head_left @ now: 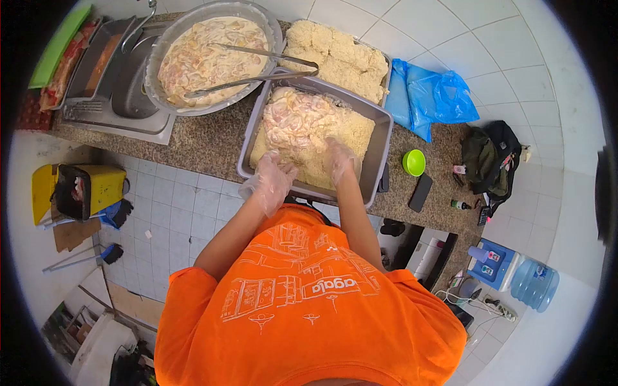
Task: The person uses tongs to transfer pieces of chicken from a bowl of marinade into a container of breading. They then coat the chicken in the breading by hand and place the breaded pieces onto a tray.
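Note:
A grey plastic tub (380, 138) holds pale breadcrumbs (357, 132) and a heap of wet, batter-coated raw meat pieces (293, 119). My left hand (275, 179), in a clear plastic glove, is at the tub's near left side with its fingers curled into the crumbs. My right hand (341, 161), gloved too, reaches in at the near right, its fingers bent down against the crumbs. Crumbs hide the fingertips, and I cannot make out what is between them. Metal tongs (261, 80) lie across the basin's edge and the tub's far rim.
Left of the tub, a large round basin (154, 83) of battered meat stands by the sink (132, 103). A tray of breaded pieces (335, 55) sits behind. Rightward are blue plastic bags (438, 96), a green bowl (414, 162) and a phone (420, 193). A yellow bin (106, 186) stands on the floor.

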`<state>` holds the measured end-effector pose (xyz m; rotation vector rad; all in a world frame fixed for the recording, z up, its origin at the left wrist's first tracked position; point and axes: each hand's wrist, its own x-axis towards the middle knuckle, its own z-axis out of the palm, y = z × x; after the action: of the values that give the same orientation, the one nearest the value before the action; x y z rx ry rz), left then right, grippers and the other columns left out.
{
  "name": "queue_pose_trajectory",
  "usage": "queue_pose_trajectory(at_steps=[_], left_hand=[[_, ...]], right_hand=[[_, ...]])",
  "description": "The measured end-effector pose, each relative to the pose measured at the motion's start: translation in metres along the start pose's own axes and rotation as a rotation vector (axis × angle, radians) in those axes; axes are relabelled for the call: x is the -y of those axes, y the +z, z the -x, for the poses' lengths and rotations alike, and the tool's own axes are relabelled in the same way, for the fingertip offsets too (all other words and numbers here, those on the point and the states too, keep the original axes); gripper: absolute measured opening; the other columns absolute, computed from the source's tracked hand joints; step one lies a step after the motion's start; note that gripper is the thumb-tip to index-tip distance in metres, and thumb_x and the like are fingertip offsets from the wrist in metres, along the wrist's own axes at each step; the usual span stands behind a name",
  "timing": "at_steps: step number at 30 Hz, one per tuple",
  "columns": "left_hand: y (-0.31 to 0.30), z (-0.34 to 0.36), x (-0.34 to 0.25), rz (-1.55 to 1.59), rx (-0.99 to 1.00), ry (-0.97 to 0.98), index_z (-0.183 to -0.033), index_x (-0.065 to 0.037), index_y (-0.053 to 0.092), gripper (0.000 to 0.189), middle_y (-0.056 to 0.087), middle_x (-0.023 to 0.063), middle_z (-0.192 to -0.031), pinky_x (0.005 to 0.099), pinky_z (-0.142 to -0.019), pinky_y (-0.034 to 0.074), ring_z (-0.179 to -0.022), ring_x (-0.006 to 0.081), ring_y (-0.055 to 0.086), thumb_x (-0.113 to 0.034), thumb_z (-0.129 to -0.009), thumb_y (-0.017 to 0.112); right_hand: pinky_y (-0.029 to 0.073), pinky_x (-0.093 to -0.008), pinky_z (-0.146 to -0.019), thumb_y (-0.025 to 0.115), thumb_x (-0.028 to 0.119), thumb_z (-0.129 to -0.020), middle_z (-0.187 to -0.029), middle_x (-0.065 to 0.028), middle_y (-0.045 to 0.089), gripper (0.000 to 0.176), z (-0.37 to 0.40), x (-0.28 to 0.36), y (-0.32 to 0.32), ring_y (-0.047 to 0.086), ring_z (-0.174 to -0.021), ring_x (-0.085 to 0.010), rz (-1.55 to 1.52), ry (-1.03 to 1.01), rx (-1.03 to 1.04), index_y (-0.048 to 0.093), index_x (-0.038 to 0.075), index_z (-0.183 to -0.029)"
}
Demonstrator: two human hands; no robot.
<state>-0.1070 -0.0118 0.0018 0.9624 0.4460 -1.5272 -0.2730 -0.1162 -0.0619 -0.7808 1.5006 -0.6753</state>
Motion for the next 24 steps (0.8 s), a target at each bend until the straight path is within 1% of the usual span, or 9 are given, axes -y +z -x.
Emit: queue_pose_trajectory(at_steps=[2, 7, 9, 12, 13, 15, 18, 20, 24], left_hand=[[0.0, 0.0, -0.002, 0.072, -0.043, -0.024, -0.15, 0.003, 0.013, 0.073, 0.016, 0.0223, -0.153, 0.049, -0.117, 0.021, -0.143, 0.0363, 0.021, -0.03, -0.093, 0.044], [-0.005, -0.006, 0.005, -0.009, 0.001, 0.018, -0.15, 0.006, 0.007, 0.079, 0.012, 0.0251, -0.155, 0.05, -0.118, 0.018, -0.145, 0.0414, 0.014, -0.03, -0.091, 0.046], [-0.007, -0.014, 0.009, -0.033, -0.001, 0.011, -0.15, 0.006, 0.008, 0.079, 0.013, 0.025, -0.155, 0.0499, -0.118, 0.018, -0.145, 0.0414, 0.014, -0.03, -0.091, 0.046], [-0.003, -0.019, 0.012, -0.082, -0.027, 0.023, -0.149, 0.005, 0.01, 0.077, 0.014, 0.0237, -0.154, 0.0495, -0.118, 0.018, -0.143, 0.042, 0.018, -0.03, -0.091, 0.046], [0.003, -0.017, 0.012, -0.112, -0.069, -0.005, -0.145, 0.002, 0.019, 0.069, 0.02, 0.0207, -0.151, 0.0466, -0.117, 0.022, -0.141, 0.0363, 0.022, -0.03, -0.091, 0.049], [0.01, -0.009, 0.014, -0.149, -0.115, -0.04, -0.14, -0.001, 0.029, 0.062, 0.025, 0.0176, -0.148, 0.0438, -0.116, 0.026, -0.139, 0.0306, 0.027, -0.029, -0.091, 0.052], [0.026, 0.0, 0.014, -0.363, 0.013, -0.026, -0.137, -0.002, 0.036, 0.055, 0.033, 0.0207, -0.147, 0.0432, -0.112, 0.034, -0.133, 0.0306, 0.04, -0.029, -0.091, 0.051], [0.044, -0.001, 0.015, -0.226, 0.106, -0.257, -0.131, 0.0, 0.045, 0.048, 0.05, 0.0238, -0.135, 0.045, -0.104, 0.043, -0.116, 0.0336, 0.056, -0.031, -0.094, 0.042], [0.056, -0.037, 0.062, -0.122, 0.057, -0.381, -0.129, 0.001, 0.045, 0.045, 0.055, 0.0207, -0.129, 0.0536, -0.1, 0.043, -0.114, 0.0364, 0.057, -0.027, -0.095, 0.037]], right_hand=[[0.04, -0.0341, -0.098, 0.065, 0.029, -0.088, -0.128, -0.0155, 0.058, 0.054, 0.006, 0.011, -0.005, 0.055, -0.113, -0.0253, 0.116, 0.013, -0.113, 0.053, -0.004, -0.13], [0.046, -0.0332, -0.09, 0.065, 0.024, -0.087, -0.119, -0.0143, 0.063, 0.047, 0.065, 0.085, -0.027, 0.06, -0.102, -0.0237, 0.531, -0.145, -0.237, 0.058, -0.005, -0.123], [0.046, -0.0345, -0.092, 0.062, 0.024, -0.087, -0.12, -0.0179, 0.063, 0.049, 0.084, 0.11, -0.037, 0.06, -0.109, -0.0263, 0.883, -0.242, -0.104, 0.056, -0.005, -0.125], [0.043, -0.0365, -0.1, 0.061, 0.023, -0.088, -0.126, -0.022, 0.06, 0.05, 0.073, 0.117, -0.054, 0.057, -0.118, -0.0314, 1.023, -0.241, 0.078, 0.054, -0.003, -0.13], [0.042, -0.0369, -0.101, 0.062, 0.022, -0.087, -0.127, -0.0224, 0.06, 0.049, 0.075, 0.123, -0.055, 0.057, -0.119, -0.0324, 1.131, -0.253, 0.14, 0.055, -0.002, -0.129], [0.041, -0.0364, -0.103, 0.062, 0.023, -0.089, -0.13, -0.0218, 0.058, 0.05, 0.03, 0.09, -0.076, 0.054, -0.123, -0.0317, 1.145, -0.29, 0.24, 0.053, -0.001, -0.131], [0.042, -0.0388, -0.102, 0.057, 0.022, -0.091, -0.129, -0.0221, 0.058, 0.041, 0.006, 0.055, -0.092, 0.053, -0.123, -0.0344, 1.108, -0.436, 0.111, 0.056, 0.0, -0.126], [0.044, -0.0415, -0.097, 0.049, 0.024, -0.094, -0.121, -0.0237, 0.06, 0.033, 0.021, 0.037, -0.105, 0.056, -0.115, -0.0376, 1.394, -0.476, 0.144, 0.059, 0.001, -0.116], [0.047, -0.044, -0.09, 0.041, 0.027, -0.095, -0.111, -0.0247, 0.062, 0.034, 0.034, -0.032, -0.087, 0.059, -0.105, -0.0388, 1.297, -0.475, 0.235, 0.061, 0.0, -0.101]])
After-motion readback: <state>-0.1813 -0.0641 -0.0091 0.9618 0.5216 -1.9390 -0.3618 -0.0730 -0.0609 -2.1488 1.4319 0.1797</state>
